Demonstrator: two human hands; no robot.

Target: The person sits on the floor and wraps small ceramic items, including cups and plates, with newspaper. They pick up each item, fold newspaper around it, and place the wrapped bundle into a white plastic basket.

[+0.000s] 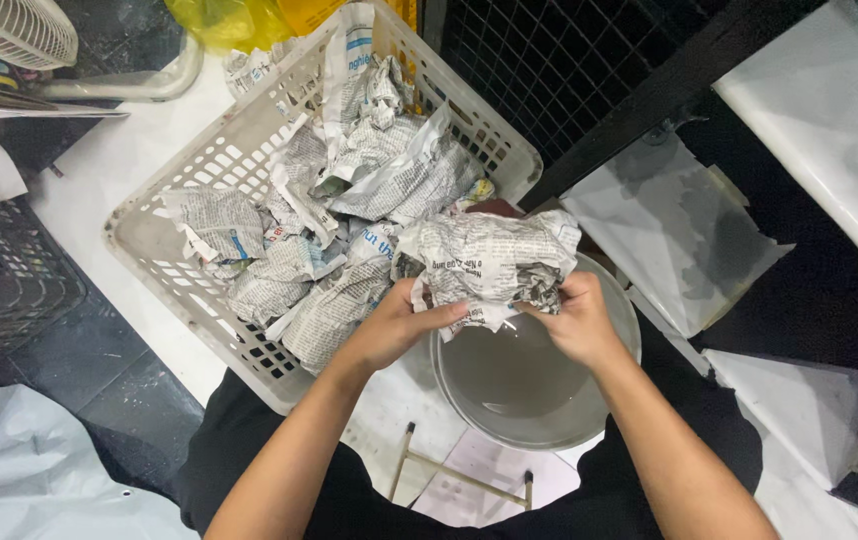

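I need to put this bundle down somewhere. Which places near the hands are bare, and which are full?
Bare: the inside of the round grey basin, under both hands. Crowded: the white plastic lattice basket, filled with newspaper-wrapped bundles. The left hand and right hand hold a crumpled newspaper bundle above the basin's rim.

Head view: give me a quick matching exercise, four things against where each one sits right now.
Things:
1. newspaper-wrapped bundle
2. grey bowl
3. white plastic basket
4. yellow plastic bag

Places:
A. behind the basket, at the top edge
B. gripped by the left hand and the right hand
C. under both hands, in front of the person
D. left of the bowl, full of wrapped bundles

Pairs: 1-B, 2-C, 3-D, 4-A
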